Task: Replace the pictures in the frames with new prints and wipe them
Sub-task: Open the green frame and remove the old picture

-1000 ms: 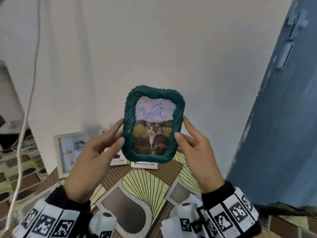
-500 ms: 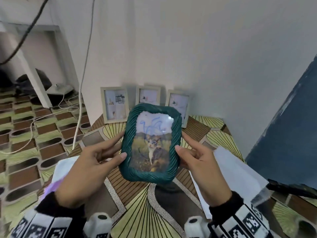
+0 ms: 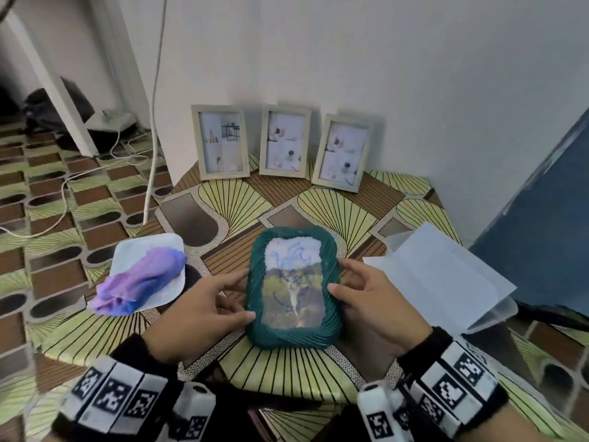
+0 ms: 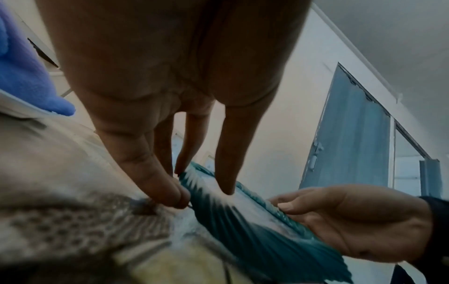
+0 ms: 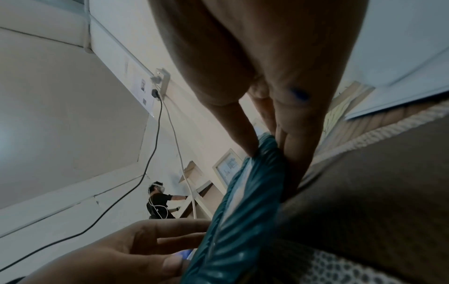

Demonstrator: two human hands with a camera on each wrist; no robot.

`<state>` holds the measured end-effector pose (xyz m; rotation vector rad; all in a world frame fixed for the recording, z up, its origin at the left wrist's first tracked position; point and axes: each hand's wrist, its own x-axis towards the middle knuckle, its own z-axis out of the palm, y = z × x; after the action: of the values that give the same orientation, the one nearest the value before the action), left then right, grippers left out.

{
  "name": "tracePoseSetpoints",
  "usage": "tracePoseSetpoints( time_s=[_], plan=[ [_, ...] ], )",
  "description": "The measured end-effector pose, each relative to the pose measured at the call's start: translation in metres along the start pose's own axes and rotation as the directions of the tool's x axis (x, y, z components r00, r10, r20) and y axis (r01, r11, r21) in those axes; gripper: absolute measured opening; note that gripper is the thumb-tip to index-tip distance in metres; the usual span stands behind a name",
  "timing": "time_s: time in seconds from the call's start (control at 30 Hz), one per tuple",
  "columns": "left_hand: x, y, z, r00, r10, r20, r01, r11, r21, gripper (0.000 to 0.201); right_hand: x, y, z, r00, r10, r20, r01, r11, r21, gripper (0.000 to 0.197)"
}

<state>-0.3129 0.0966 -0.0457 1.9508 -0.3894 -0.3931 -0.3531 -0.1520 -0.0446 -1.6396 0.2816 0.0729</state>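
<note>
A dark green ribbed picture frame [image 3: 330,272] holds a cat photo with blue scribbles on its glass. It lies face up, low over or on the patterned table [image 3: 318,205], between both hands. My left hand [image 3: 204,309] pinches its left edge, thumb on the front rim. My right hand [image 3: 373,298] grips the right edge, thumb on the rim. The left wrist view shows the green frame [image 4: 243,226] tilted, with left fingertips [image 4: 170,194] at its edge. In the right wrist view fingers [image 5: 248,142] clamp the green frame [image 5: 233,230].
Three pale framed prints [image 3: 220,142] [image 3: 284,141] [image 3: 343,153] lean on the wall at the table's back. A purple-blue cloth [image 3: 143,279] lies on a white tray [image 3: 165,244] at left. White sheets [image 3: 446,275] lie at right. Cables [image 3: 153,129] hang left; a blue door [image 3: 541,218] stands right.
Both hands have brought the green frame down from in front of the wall to the table surface and laid it nearly flat. The head view has tipped downward.
</note>
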Motion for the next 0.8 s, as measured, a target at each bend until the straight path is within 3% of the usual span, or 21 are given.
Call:
tracePoseSetpoints(
  time_s=[0.07,0.17,0.27,0.37,0.47,0.53,0.63,0.8],
  plan=[
    [0.003,-0.004,0.002,0.998,-0.053,0.023,0.051,0.996,0.077,0.064,0.002,0.003,-0.001,0.999,0.049,0.021,-0.048,0.999,-0.012,0.032],
    [0.005,-0.008,0.001,1.000,-0.013,0.012,0.011,0.982,0.187,0.059,0.004,0.007,-0.002,0.994,0.100,0.046,-0.100,0.995,0.001,0.033],
    [0.004,-0.006,0.000,0.999,0.002,0.037,-0.008,0.986,0.167,0.056,0.006,0.010,-0.003,0.990,0.133,0.055,-0.137,0.987,0.089,0.038],
    [0.005,-0.004,0.002,0.993,0.058,0.099,-0.068,0.992,0.107,0.047,0.006,0.010,-0.003,0.989,0.131,0.064,-0.142,0.966,0.215,0.031],
    [0.007,0.002,0.009,0.979,0.140,0.150,-0.145,0.989,0.021,0.033,0.005,0.011,-0.004,0.995,0.097,0.002,-0.093,0.946,0.311,0.023],
    [0.012,0.004,0.017,0.967,0.175,0.183,-0.153,0.980,-0.130,0.030,0.003,0.009,-0.007,0.998,0.052,-0.024,-0.041,0.940,0.340,0.021],
    [0.022,0.007,0.028,0.965,0.152,0.215,-0.082,0.949,-0.304,0.030,-0.003,0.003,-0.014,0.999,-0.036,-0.035,0.046,0.949,0.312,0.023],
    [0.038,0.022,0.046,0.949,0.064,0.308,0.042,0.945,-0.326,0.036,-0.004,-0.007,-0.021,0.983,-0.166,-0.075,0.177,0.969,0.174,0.028]
  ],
)
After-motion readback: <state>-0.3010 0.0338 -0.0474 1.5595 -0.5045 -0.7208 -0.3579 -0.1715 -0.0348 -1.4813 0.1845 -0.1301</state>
